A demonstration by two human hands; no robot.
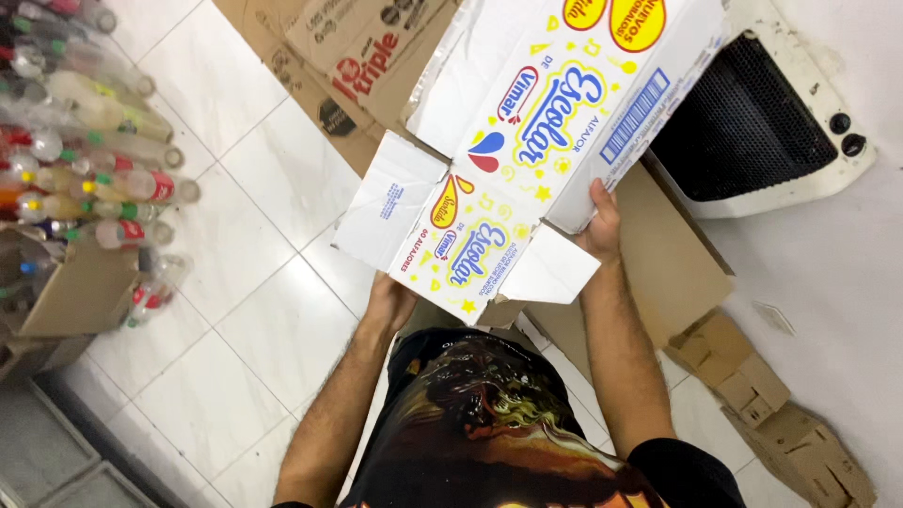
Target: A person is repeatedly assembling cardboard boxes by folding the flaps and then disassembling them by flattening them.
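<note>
At frame centre, the white box [527, 141] is held between both hands, left hand [390, 301] fingers tucked unseen beneath its lower-left flap, right hand [602, 226] fingers clamped on its right edge.

Bright, even indoor light, soft glare on the glossy white floor tiles [235, 188], faint shadows under the cardboard, slight blur, mild wide-angle stretching at the edges

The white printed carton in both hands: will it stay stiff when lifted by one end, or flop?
The white carton looks opened out, end flaps splayed, so it would probably bend at its folds. It seems empty, thin board, so likely light. The left hand and right hand grip opposite edges, suggesting it needs two-point support.
</note>
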